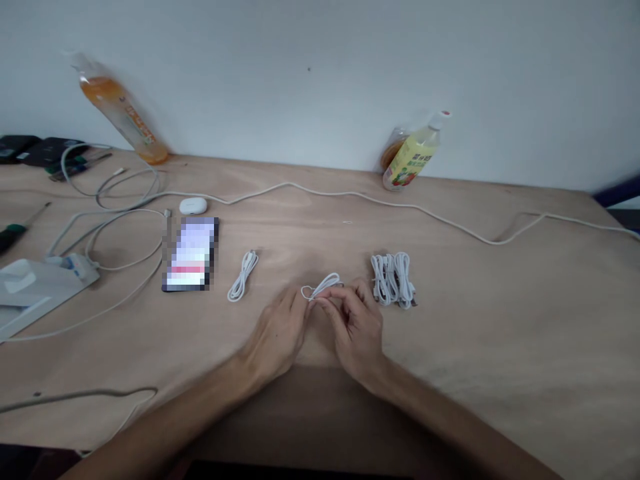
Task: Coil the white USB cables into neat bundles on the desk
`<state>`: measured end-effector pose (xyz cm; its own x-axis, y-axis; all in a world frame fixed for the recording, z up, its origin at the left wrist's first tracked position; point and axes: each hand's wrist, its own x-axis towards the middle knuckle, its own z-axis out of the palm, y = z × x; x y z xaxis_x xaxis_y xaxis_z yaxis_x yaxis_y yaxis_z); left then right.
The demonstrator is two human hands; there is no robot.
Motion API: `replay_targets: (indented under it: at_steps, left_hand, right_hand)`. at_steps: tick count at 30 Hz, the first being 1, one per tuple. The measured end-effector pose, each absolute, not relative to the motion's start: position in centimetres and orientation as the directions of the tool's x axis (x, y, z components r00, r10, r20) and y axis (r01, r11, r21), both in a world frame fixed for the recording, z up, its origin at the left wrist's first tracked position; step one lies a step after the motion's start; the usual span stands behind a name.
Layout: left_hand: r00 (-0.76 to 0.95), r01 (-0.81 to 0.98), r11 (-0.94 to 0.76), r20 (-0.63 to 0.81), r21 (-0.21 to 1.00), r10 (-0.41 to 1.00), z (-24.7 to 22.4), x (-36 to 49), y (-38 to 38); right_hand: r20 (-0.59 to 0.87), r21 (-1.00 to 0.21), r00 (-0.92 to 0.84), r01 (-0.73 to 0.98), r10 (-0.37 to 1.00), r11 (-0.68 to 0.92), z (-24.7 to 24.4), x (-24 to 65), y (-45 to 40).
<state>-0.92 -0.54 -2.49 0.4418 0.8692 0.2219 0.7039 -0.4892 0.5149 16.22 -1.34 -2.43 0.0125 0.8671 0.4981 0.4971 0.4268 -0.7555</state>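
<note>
The held cable [327, 283] is smooth plastic, the tabletop [500, 333] apparently wood.

Forearms [200, 395] slant inward, left hand [277, 330] beside the pinching right hand [359, 330].

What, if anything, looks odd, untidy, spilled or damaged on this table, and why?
The loose white cables at left sprawl in overlapping loops, untidy against the compact cable bundles right of centre. The smartphone looks odd because it appears pixelated. No spill or damage shows.

Head view looks forward, down across tabletop [500, 320] toward wall [250, 80].
</note>
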Motion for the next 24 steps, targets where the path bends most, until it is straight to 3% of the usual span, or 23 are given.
replay_targets:
  at_steps: [8,15,24]
  left_hand:
    - [0.36,0.539,-0.34,0.154,0.771,0.92,-1.0,-0.4,-0.8]
    - [0.342,0.458,-0.251,0.091,0.853,0.935,-0.5,-0.2,-0.9]
    - [0.251,0.329,0.001,-0.089,0.944,0.964,0.6,0.1,-0.7]
  right_hand:
    - [0.485,-0.762,0.04,0.509,0.873,0.4,-2.3,16.1,-1.2]
    - [0.492,-0.762,0.026,0.496,0.87,0.416,-2.3,16.2,-1.1]
    - [0.464,-0.785,-0.006,0.46,0.886,0.415,-2.2,16.2,-1.0]
